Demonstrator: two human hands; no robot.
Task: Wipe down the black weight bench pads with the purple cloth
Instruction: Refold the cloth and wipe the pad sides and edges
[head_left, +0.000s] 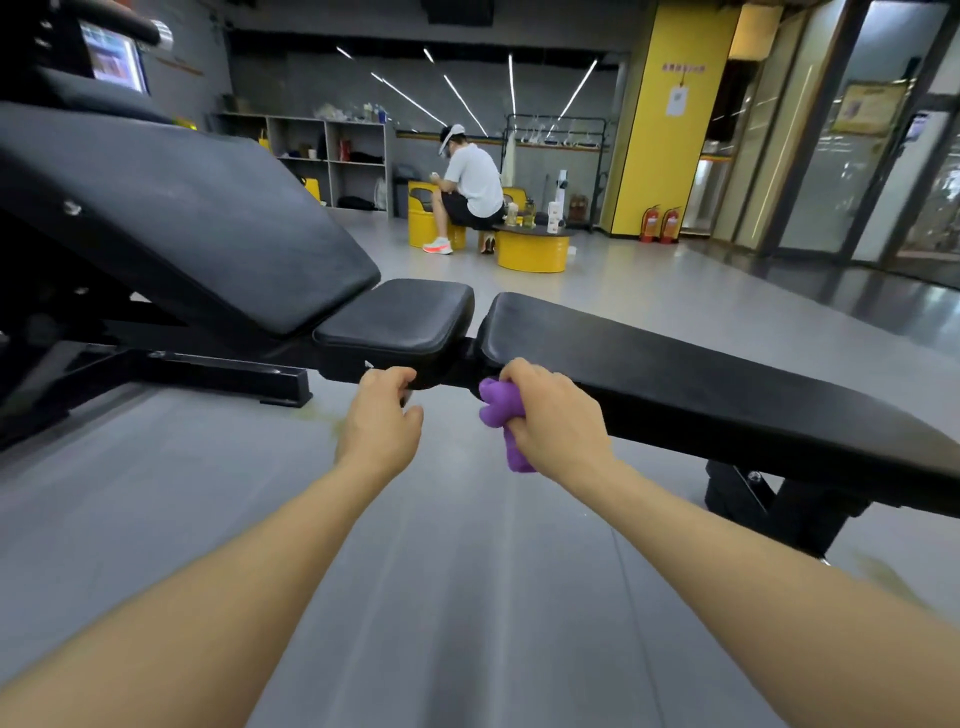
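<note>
Two black weight benches meet in front of me. The left bench has an inclined back pad (171, 218) and a small seat pad (400, 314). To the right runs a long flat pad (701, 379). My right hand (556, 415) is shut on the bunched purple cloth (501, 410) and presses it against the near end of the flat pad. My left hand (382, 415) curls its fingers around the black frame bar under the seat pad.
The left bench's black frame foot (223, 371) lies on the grey floor, and the flat bench's support leg (769, 499) stands at right. A person (470, 187) sits at a yellow table (532, 249) farther back. Shelves, a yellow pillar and glass doors line the background.
</note>
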